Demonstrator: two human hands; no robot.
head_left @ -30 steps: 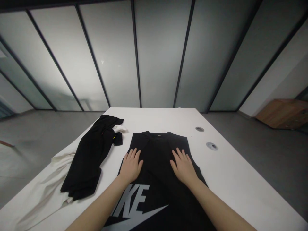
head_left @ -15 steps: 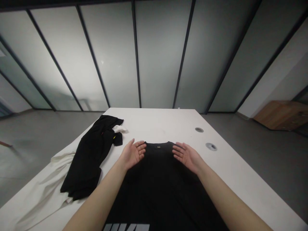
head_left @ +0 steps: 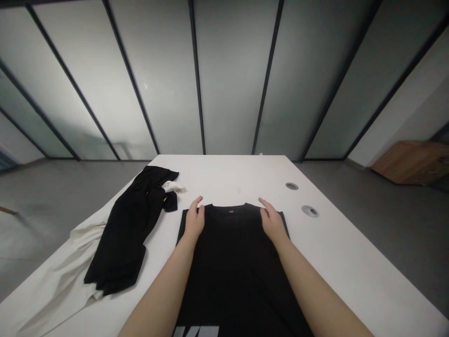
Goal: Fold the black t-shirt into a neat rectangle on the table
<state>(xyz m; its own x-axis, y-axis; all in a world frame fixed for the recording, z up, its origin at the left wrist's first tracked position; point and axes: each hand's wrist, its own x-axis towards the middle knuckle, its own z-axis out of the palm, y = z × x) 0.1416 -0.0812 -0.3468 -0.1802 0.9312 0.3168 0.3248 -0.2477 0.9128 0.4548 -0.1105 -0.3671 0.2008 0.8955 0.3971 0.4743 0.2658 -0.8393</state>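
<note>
At a white table (head_left: 224,178) by frosted glass walls (head_left: 231,84), your left hand (head_left: 194,220) and right hand (head_left: 272,223) curl narrowly at the collar of a black shirt (head_left: 231,267), grip unclear, mid-table; a hasty tug could drag it into the black garment (head_left: 122,229) alongside.

Black shirt (head_left: 235,276), flat, collar forward

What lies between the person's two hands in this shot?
In the head view, the neckline of the black shirt and its small neck label lie between the left hand and the right hand.
</note>
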